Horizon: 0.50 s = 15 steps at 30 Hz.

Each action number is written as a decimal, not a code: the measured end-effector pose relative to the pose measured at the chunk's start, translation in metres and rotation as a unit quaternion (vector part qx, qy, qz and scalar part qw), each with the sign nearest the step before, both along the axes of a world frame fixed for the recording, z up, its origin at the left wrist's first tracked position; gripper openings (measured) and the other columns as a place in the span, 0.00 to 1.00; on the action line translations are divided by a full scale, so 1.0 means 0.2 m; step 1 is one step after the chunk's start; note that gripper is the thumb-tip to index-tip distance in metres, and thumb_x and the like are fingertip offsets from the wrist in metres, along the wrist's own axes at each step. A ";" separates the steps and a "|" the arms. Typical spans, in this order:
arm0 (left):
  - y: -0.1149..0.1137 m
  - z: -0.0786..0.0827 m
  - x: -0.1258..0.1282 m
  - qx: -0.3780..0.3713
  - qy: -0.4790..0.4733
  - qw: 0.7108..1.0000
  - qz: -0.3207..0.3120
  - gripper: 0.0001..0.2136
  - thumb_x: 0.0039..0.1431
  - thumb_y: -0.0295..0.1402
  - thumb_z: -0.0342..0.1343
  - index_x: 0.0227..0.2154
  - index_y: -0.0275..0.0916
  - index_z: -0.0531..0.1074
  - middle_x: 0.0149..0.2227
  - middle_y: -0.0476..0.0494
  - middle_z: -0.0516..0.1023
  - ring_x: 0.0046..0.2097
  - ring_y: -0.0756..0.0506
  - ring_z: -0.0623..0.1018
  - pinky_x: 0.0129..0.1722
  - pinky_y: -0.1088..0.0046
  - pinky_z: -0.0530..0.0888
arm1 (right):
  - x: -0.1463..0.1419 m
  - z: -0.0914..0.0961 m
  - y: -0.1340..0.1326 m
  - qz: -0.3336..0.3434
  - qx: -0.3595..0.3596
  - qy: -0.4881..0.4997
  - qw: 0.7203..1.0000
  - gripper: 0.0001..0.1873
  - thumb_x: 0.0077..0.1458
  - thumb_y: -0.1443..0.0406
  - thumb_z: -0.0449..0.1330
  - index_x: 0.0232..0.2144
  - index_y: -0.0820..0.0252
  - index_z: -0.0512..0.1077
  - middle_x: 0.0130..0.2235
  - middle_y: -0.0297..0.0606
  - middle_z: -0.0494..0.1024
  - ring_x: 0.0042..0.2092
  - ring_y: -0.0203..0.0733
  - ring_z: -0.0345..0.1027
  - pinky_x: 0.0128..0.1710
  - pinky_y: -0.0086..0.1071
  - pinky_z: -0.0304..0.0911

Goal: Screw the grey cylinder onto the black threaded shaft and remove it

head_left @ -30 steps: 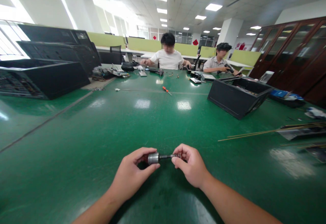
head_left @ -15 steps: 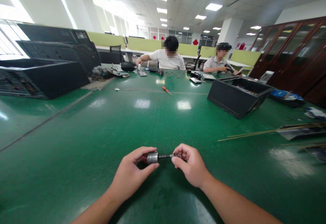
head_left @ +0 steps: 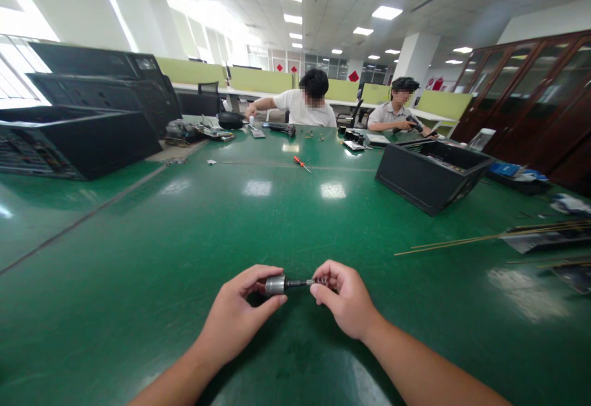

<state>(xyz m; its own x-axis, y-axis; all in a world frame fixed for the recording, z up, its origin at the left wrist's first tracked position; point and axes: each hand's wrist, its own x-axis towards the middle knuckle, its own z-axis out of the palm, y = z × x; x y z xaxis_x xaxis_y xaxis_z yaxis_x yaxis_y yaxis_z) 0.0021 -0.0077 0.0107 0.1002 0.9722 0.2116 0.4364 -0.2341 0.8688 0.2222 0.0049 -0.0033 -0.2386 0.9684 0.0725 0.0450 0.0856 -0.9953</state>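
Note:
Low over the green table (head_left: 184,234), both my hands hold one small tool between them. My left hand (head_left: 237,317) pinches its silver metal cylinder (head_left: 276,284) between thumb and fingers. My right hand (head_left: 344,298) is closed round the far end of the thin dark shaft (head_left: 300,282) that sticks out of the cylinder. The part inside my right fingers is hidden.
A black open box (head_left: 431,175) stands at the right, with thin brass rods (head_left: 484,238) lying nearer. Black cases (head_left: 78,138) are stacked at the left. A red-handled screwdriver (head_left: 301,163) lies mid-table. Two people (head_left: 309,107) sit at the far end among small parts.
My hands and the tool have hardly moved. The person in white at the far end has leaned to the right, with an arm stretched out to the left.

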 end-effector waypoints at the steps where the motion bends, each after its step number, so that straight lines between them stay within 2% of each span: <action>1: 0.00 0.00 0.00 0.000 0.001 1.000 -0.001 0.14 0.51 0.35 0.65 0.42 0.43 0.77 0.40 0.45 0.81 0.41 0.42 0.81 0.43 0.67 0.77 | 0.00 0.00 0.00 0.000 0.000 -0.001 1.000 0.04 0.52 0.65 0.62 0.30 0.60 0.71 0.23 0.29 0.68 0.25 0.34 0.61 0.27 0.29 0.57; 15: 0.00 -0.01 0.00 0.002 0.008 1.000 -0.003 0.13 0.52 0.36 0.65 0.41 0.43 0.77 0.40 0.46 0.80 0.41 0.43 0.80 0.42 0.68 0.76 | 0.00 -0.01 0.00 0.000 -0.003 0.028 1.000 0.05 0.51 0.65 0.63 0.30 0.61 0.71 0.23 0.29 0.68 0.25 0.34 0.61 0.28 0.29 0.57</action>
